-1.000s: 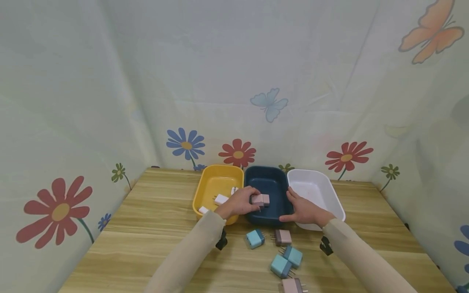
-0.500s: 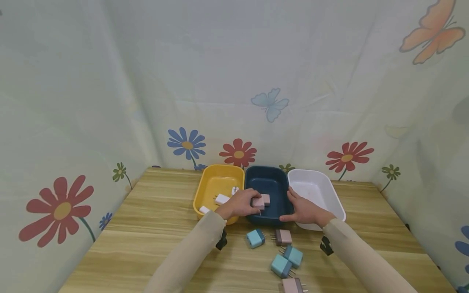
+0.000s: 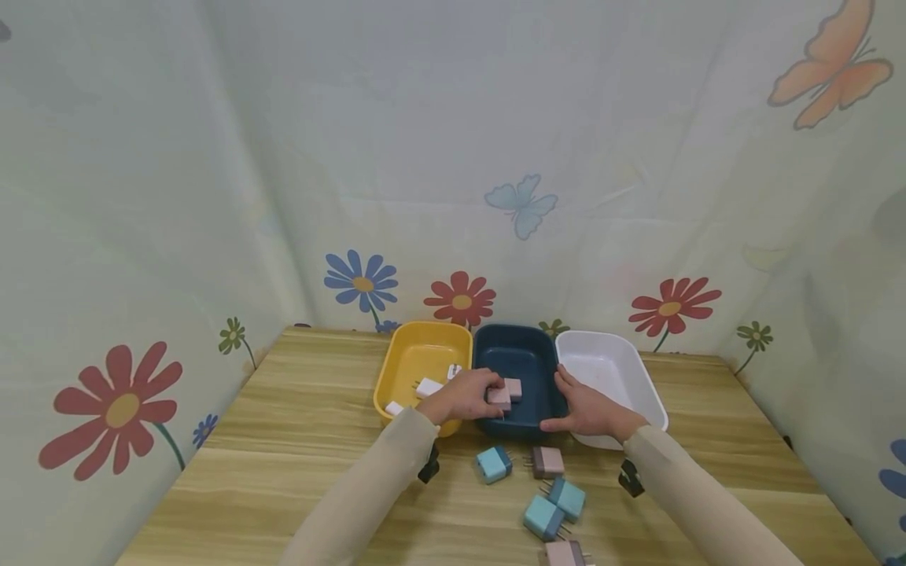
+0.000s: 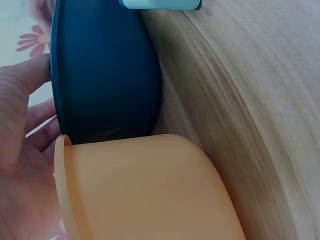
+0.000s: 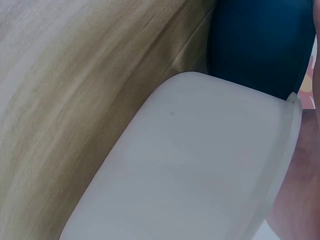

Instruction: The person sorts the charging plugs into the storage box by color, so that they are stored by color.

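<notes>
In the head view, my left hand (image 3: 467,395) reaches over the yellow bin into the dark blue bin (image 3: 515,334), thumb and fingers around a pink plug charger (image 3: 499,398). Right beside it in the same bin sits another pink charger (image 3: 513,388). My right hand (image 3: 591,407) lies over the adjoining rims of the blue bin and the white bin (image 3: 654,385), thumb and fingers spread, holding no charger. The left wrist view shows the left hand (image 4: 22,150) behind the rims, its fingertips hidden inside the blue bin. White chargers (image 3: 428,387) lie in the yellow bin (image 3: 385,377).
On the wooden table (image 3: 297,440) in front of the bins lie a light-blue charger (image 3: 493,464), a pink charger (image 3: 548,462), two touching light-blue chargers (image 3: 543,516) and a nearer pink charger (image 3: 564,553). A flower-printed cloth (image 3: 425,157) hangs behind the bins.
Within the blue bin, the pink charger in my left hand has shifted slightly toward me relative to the one beside it. My right hand has stayed at the rims.
</notes>
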Demonstrator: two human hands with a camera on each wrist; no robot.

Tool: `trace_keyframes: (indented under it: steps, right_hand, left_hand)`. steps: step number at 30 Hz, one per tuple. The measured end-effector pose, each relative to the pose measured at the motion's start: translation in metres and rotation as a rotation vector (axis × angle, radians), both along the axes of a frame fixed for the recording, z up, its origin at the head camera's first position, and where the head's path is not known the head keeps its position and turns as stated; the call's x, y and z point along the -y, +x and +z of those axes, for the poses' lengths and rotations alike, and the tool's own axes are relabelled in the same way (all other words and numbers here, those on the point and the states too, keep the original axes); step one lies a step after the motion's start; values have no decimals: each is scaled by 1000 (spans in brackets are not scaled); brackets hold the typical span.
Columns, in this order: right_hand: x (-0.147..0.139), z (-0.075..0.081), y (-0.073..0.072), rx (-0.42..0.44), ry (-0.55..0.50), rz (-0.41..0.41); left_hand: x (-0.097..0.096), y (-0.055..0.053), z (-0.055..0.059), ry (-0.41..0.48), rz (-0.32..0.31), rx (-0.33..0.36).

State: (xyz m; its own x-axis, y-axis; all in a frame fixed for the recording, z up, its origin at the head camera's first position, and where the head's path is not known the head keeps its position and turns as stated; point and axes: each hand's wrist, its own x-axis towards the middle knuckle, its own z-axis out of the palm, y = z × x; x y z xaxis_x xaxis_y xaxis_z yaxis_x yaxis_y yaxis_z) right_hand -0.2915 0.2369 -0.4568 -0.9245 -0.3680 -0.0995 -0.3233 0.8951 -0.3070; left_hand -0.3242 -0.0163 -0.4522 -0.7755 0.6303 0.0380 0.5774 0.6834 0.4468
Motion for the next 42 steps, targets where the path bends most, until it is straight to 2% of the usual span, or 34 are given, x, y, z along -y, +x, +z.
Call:
trace_keyframes:
  steps: [6, 13, 20, 26, 32, 42]
  right_hand:
    - [1, 0, 0, -3, 6, 6]
    - [1, -1, 0, -9, 21, 9]
    - [0, 1, 0, -10, 11, 8]
    - [1, 4, 1, -8, 11, 16]
    - [0, 6, 5, -16, 5, 31]
    - [-1, 5, 2, -41, 19, 54]
  left_hand:
    - [2, 0, 0, -11, 2, -13]
    - [7, 3, 3, 56, -1, -19]
    - [10, 20, 11, 90, -30, -32]
    - [9, 40, 15, 72, -125, -95]
    - [6, 53, 10, 105, -217, -76]
    - [-9, 77, -5, 84, -399, -64]
